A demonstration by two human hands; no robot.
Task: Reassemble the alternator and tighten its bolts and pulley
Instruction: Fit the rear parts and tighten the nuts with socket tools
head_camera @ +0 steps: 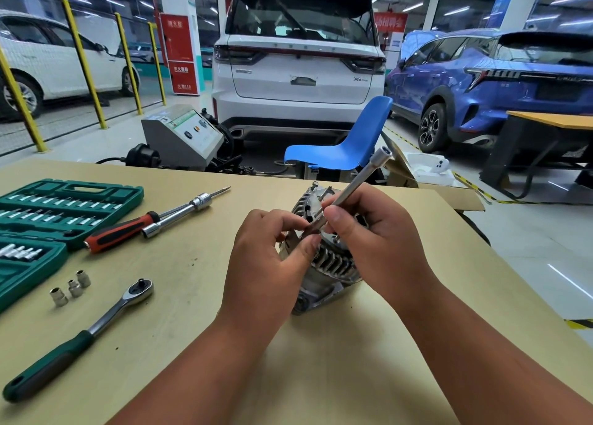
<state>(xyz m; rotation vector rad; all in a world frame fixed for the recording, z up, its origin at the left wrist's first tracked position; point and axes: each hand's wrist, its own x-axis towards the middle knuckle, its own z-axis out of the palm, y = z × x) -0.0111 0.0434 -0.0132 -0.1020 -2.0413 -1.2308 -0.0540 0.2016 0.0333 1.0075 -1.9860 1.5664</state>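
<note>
Locate alternator (333, 264) standing on the tan bench (199, 296), between both hands and touched by them. Record right grip (375, 232) clenched round the long socket driver (356, 183), tilted, hollow socket end up and away. Record left grip (266, 257) pinching the driver's lower end just over the alternator's top face. Fastener under the fingertips, if any: hidden, cannot tell. Judge the main risks as follows: cross-threading a bolt through tilted entry; slipping off a small head and scarring the soft cast housing; losing a loose bolt down through the cooling slots; tipping the rounded, unclamped body under side load. Note materials: housing of bright cast metal, probably aluminium, ribbed and slotted round the rim, with a lug at the base. Driver of smooth chromed steel, round, likely slick in bare fingers. Note also, well apart to the left: green-handled ratchet wrench (96, 325), three small bright steel sockets (74, 288), red-and-black screwdriver (122, 232), green plastic socket case (122, 196).
</note>
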